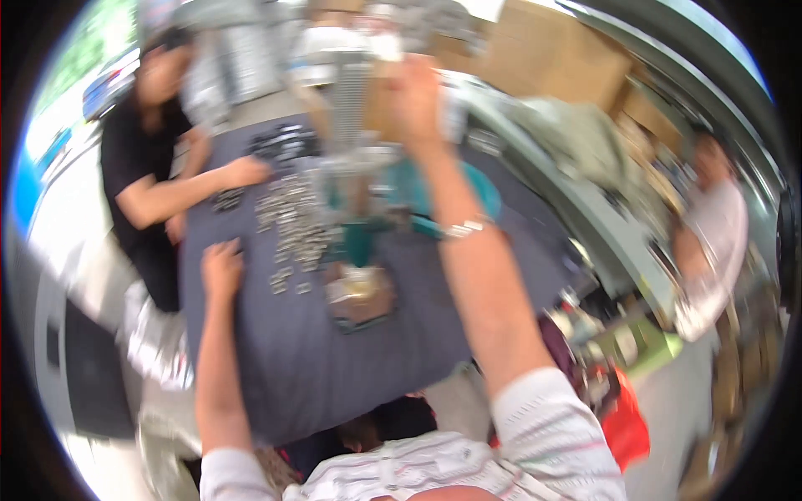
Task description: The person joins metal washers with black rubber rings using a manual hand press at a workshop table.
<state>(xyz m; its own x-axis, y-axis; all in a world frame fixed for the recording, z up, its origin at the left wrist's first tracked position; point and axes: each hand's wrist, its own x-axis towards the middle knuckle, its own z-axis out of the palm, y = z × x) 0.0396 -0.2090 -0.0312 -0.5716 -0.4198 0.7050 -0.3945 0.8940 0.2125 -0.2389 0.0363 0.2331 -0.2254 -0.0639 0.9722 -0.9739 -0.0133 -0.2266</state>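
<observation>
A green hand press (357,242) with a tall ridged grey column stands in the middle of the cloth-covered table (401,351). My right hand (416,100) is raised beside the top of that column, on its right; it is smeared by motion, and whatever it touches is hidden. Curled in a pinch, my left hand (222,269) rests near the table's left edge. A small dark bit shows at its fingertips, too small to name. Many small metal pieces, like buckles or rings (292,225), lie spread between the left hand and the press.
Across the left corner, a person in black (150,150) reaches toward a pile of dark pieces (284,144). A teal basin (480,192) sits behind my right forearm. Another person (710,225) is at the far right. Cardboard boxes (551,58) are stacked at the back.
</observation>
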